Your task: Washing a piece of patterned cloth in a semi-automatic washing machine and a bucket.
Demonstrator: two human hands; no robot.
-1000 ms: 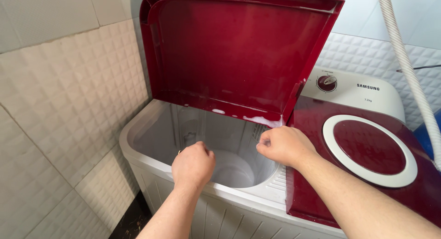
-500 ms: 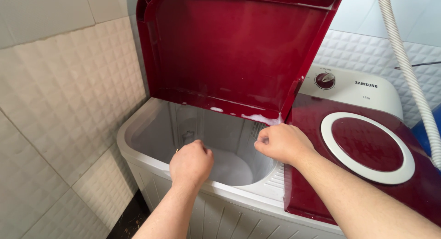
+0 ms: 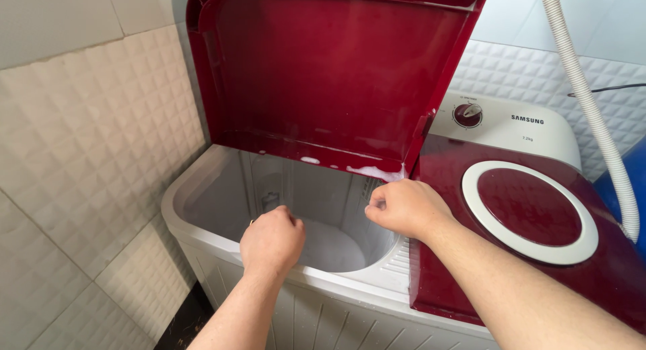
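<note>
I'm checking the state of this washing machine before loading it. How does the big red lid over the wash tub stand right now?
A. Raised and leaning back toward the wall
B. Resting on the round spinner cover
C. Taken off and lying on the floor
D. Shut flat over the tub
A: the red lid stands raised behind the open wash tub, whose pale inside shows beneath it, while both fists hover over the tub's front rim.

We see cream wall tiles [image 3: 87,135] with a raised diamond pattern on the left, smooth paler tiles above them. Behind, white quilted-looking tiles [image 3: 525,78] run under a plain pale wall. A ribbed white hose [image 3: 592,108] hangs at the right. The floor [image 3: 185,323] below seems dark, though little shows. Light is even and soft.
</note>
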